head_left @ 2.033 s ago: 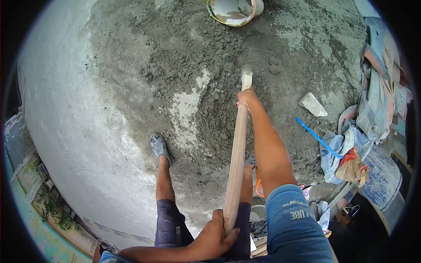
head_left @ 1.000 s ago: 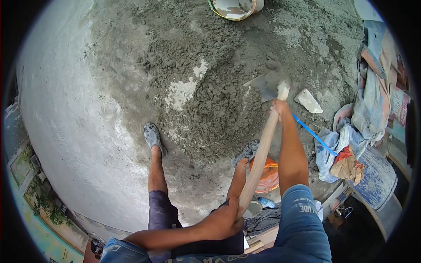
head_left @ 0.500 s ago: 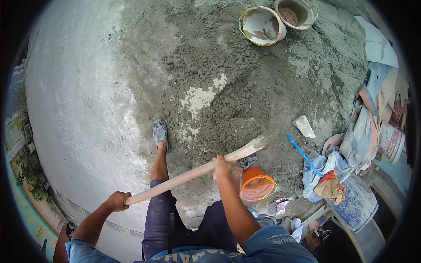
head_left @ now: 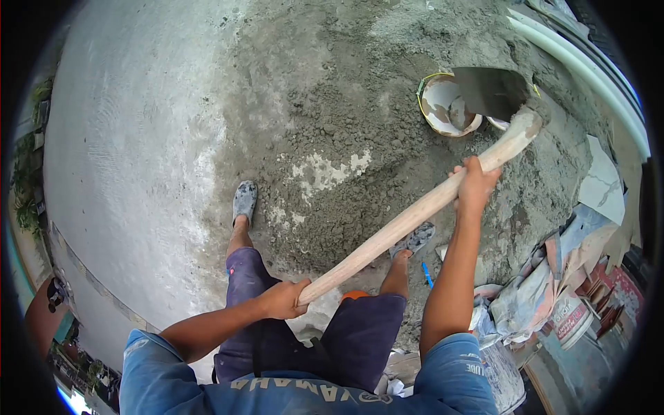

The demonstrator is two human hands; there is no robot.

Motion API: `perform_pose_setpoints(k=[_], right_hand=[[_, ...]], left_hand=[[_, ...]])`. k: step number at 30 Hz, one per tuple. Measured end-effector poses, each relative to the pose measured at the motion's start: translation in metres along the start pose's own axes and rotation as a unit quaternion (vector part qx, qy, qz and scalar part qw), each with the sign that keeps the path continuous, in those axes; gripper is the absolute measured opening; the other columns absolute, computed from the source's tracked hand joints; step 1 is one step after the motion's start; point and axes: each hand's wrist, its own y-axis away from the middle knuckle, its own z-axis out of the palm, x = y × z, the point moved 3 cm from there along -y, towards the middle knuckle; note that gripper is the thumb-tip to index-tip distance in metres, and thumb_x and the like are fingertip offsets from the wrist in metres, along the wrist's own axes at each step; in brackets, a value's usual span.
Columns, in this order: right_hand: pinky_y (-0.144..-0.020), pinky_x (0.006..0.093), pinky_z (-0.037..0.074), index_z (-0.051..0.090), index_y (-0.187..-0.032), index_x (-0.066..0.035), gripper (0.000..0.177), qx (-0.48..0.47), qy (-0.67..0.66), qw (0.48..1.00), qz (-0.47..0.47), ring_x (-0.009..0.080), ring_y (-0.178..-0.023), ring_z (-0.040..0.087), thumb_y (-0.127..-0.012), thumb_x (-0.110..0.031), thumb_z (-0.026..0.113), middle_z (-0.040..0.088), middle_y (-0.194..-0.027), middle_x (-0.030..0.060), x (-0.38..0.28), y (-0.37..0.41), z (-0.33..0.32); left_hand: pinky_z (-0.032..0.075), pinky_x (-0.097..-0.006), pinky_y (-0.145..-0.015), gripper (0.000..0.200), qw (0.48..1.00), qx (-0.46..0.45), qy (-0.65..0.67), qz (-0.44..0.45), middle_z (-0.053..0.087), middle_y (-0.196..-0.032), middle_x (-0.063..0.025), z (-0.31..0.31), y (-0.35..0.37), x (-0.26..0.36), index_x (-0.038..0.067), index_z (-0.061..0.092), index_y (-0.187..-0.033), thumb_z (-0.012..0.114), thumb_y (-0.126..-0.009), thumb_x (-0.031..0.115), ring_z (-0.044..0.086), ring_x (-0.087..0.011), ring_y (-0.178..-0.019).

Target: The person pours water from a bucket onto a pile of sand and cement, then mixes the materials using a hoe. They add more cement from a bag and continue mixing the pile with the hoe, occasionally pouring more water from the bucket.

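Note:
Both of my hands grip the pale wooden handle of a hoe [head_left: 404, 220]. My left hand [head_left: 285, 299] is closed around its lower end, near my thighs. Farther up, close to the head, my right hand [head_left: 477, 181] wraps the handle. The dark metal blade [head_left: 490, 91] is raised toward the upper right and blocks part of a pale bucket [head_left: 434, 119] with a yellow handle. Behind the blade, a second bucket is almost wholly hidden. Below the handle spreads a heap of grey, crumbly mortar mix [head_left: 346, 214].
My shod feet stand on either side of the mix. An orange bucket [head_left: 355, 294] shows partly behind my leg. Crumpled sacks [head_left: 532, 297], a broken white board [head_left: 600, 183] and a white pail [head_left: 573, 319] lie along the right. Smooth grey concrete [head_left: 131, 173] extends on the left.
The hoe has swung from low over the mix up to the upper right, its blade now in view. Both hands moved right with it, my right hand upward. The camera view has shifted.

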Motion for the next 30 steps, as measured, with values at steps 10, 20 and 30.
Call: perform_pose_setpoints(k=[10, 20, 30], right_hand=[[-0.068, 0.0431, 0.055, 0.025, -0.128, 0.007, 0.065, -0.442, 0.396, 0.785, 0.178, 0.0393, -0.082, 0.065, -0.079, -0.014, 0.062, 0.053, -0.113, 0.0323, 0.304, 0.052, 0.051], [-0.049, 0.0320, 0.050, 0.018, -0.135, -0.006, 0.064, -0.417, 0.270, 0.844, 0.201, 0.0182, -0.059, 0.058, -0.082, -0.005, 0.055, 0.053, -0.090, 0.0139, 0.318, 0.103, -0.038], [-0.050, 0.0336, 0.049, 0.020, -0.129, -0.014, 0.060, -0.474, 0.166, 0.864, 0.036, 0.0169, -0.060, 0.052, -0.080, 0.001, 0.051, 0.049, -0.087, 0.0108, 0.164, 0.218, -0.119]], left_hand=[[0.046, -0.0258, -0.049, 0.045, 0.764, 0.189, 0.545, -0.288, 0.055, -0.071, -0.0041, 0.290, -0.035, 0.150, -0.002, 0.047, -0.116, 0.067, -0.077, 0.005, 0.054, -0.0100, -0.054], [0.050, -0.0491, -0.069, 0.043, 0.816, 0.343, 0.330, -0.328, 0.064, -0.081, -0.0239, 0.459, -0.045, 0.097, 0.004, 0.052, -0.105, 0.069, -0.071, 0.024, 0.063, -0.0424, -0.079], [0.052, -0.0484, -0.065, 0.040, 0.798, 0.479, 0.274, -0.242, 0.063, -0.072, -0.0196, 0.602, -0.070, 0.064, 0.009, 0.055, -0.098, 0.072, -0.068, 0.029, 0.064, -0.0402, -0.070]])
